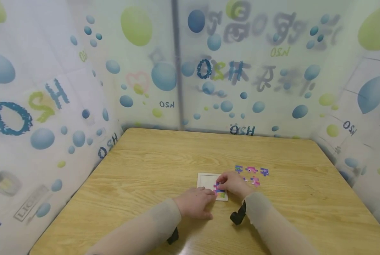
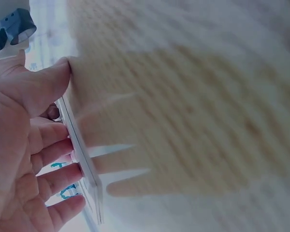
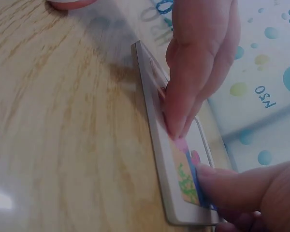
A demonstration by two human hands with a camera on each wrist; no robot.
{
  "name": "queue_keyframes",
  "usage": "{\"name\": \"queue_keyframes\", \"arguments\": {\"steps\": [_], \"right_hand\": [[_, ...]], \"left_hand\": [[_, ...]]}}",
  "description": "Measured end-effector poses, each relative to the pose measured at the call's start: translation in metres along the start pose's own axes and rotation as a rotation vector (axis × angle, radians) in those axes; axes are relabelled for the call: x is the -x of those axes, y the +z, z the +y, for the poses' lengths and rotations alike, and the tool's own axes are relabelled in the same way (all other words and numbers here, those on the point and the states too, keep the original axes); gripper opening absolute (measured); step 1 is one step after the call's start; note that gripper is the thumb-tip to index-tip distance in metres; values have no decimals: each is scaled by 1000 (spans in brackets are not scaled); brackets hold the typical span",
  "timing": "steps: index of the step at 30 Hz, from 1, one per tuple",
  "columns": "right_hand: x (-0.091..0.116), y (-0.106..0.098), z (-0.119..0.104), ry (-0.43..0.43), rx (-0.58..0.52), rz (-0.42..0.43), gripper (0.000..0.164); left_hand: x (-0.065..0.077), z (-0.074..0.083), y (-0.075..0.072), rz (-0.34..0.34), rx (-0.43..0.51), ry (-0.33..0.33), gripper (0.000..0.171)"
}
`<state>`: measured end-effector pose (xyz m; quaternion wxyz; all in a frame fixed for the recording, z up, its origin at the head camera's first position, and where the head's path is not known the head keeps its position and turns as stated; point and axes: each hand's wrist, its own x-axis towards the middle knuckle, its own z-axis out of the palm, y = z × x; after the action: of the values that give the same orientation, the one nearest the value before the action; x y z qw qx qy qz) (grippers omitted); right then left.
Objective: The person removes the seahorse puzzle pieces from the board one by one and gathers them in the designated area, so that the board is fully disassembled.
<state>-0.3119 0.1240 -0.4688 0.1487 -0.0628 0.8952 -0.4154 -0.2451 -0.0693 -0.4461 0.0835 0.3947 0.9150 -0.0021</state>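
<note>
A shallow white puzzle tray (image 1: 206, 176) lies on the wooden table, with colourful jigsaw pieces at its near right corner. An orange and green piece (image 3: 187, 186) sits in that corner. My left hand (image 1: 196, 202) reaches over the tray's near edge, its extended fingers (image 3: 181, 104) resting by the pieces. In the left wrist view the left hand's palm (image 2: 19, 140) faces the camera, fingertips at the tray's edge. My right hand (image 1: 236, 185) pinches a purple and pink jigsaw piece (image 1: 216, 186) just behind the corner piece, its thumb (image 3: 212, 181) against the blue edge there.
Several loose jigsaw pieces lie right of the tray, among them a pink one (image 1: 251, 170), a purple one (image 1: 264, 171) and another pink one (image 1: 255, 181). Patterned curtains (image 1: 139, 106) hang around the table (image 1: 164, 156). Dark bands (image 1: 239, 212) are worn on the wrists.
</note>
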Motion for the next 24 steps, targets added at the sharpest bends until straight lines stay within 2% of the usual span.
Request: {"name": "queue_keyframes", "arguments": {"steps": [12, 24], "right_hand": [[4, 0, -5, 10, 0, 7, 12], [3, 1, -5, 26, -6, 9, 12]], "left_hand": [[2, 2, 3, 8, -52, 24, 68], [0, 2, 4, -25, -95, 13, 68]]}}
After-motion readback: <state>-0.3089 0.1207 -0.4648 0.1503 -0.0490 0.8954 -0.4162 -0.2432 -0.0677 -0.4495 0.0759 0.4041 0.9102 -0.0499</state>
